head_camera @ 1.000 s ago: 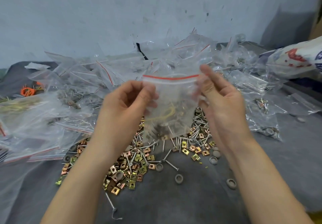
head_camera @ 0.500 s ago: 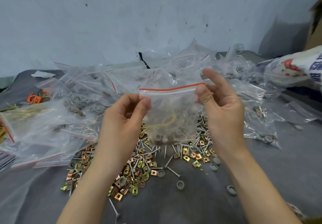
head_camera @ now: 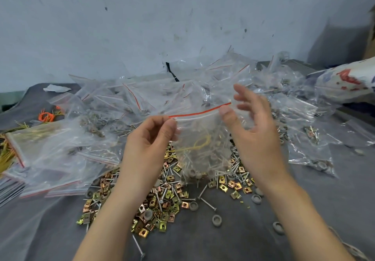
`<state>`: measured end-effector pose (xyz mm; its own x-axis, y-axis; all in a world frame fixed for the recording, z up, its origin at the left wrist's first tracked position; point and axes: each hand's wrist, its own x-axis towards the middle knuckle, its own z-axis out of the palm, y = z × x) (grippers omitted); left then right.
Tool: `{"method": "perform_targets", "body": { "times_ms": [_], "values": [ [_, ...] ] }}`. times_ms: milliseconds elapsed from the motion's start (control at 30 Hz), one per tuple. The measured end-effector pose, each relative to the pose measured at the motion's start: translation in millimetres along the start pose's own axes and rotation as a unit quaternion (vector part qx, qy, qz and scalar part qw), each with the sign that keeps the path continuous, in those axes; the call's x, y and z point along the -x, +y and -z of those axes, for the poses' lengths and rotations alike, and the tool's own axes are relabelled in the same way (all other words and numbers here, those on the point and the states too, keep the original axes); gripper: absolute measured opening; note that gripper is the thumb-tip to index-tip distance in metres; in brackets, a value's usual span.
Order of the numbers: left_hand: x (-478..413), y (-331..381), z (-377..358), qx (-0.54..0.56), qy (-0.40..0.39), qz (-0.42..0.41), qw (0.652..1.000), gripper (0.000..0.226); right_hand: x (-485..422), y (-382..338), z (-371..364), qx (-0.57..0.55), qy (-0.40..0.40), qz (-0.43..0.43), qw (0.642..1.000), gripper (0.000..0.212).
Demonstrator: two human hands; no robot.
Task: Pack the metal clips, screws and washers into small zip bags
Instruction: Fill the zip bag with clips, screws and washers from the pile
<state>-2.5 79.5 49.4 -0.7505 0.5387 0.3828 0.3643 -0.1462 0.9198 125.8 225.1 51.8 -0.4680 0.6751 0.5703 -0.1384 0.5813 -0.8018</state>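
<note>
Above the grey cloth (head_camera: 223,244), mid-frame, one small zip bag (head_camera: 203,139) hangs upright with its red-striped seal on top. Left hand (head_camera: 148,145): thumb and forefinger pinch the bag's top left corner. Right hand (head_camera: 253,137): fingers spread and fairly straight, motion-blurred, with the thumb tip touching the film just under the strip's right end, so this reads as an open hand and not a grasp. Bag contents: screws, grey washers settled at the bottom, and a yellow loop that is probably a rubber band. No clips can be made out through the film. Whether the zip is fully pressed shut cannot be told. Judgement: this bag is filled and at the sealing stage. Done so far: a large heap of filled bags (head_camera: 142,102) lies behind and to both sides, against the wall. Left to do: a sizeable pile of loose metal clips (head_camera: 162,206) lies beneath the hands, with loose screws (head_camera: 207,201) mixed in and loose washers (head_camera: 216,220) scattered near it. Judged well advanced, with several more bags' worth remaining. Orange rubber bands (head_camera: 46,116) lie at far left.
</note>
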Motion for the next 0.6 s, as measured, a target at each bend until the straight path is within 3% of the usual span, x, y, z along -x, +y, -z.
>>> {"method": "perform_targets", "body": {
  "times_ms": [67,133,300,500,600],
  "values": [
    [-1,0,-1,-0.003,-0.006,-0.012,1.0,0.016,-2,-10,2,0.151,-0.048,0.104,0.982,0.048],
    [0,1,-1,-0.008,-0.012,-0.025,1.0,0.011,-5,-21,0,0.224,-0.092,0.15,0.958,0.048],
    [3,5,-1,-0.017,-0.026,-0.042,0.999,0.01,-3,-31,-4,0.255,-0.17,0.11,0.946,0.043],
    [6,6,2,0.002,-0.044,-0.047,0.998,0.014,-6,-36,-2,0.245,-0.186,0.111,0.945,0.063],
    [7,6,1,0.001,-0.07,-0.067,0.995,0.012,-7,-39,-2,0.269,-0.213,0.119,0.932,0.059]
  ]
}}
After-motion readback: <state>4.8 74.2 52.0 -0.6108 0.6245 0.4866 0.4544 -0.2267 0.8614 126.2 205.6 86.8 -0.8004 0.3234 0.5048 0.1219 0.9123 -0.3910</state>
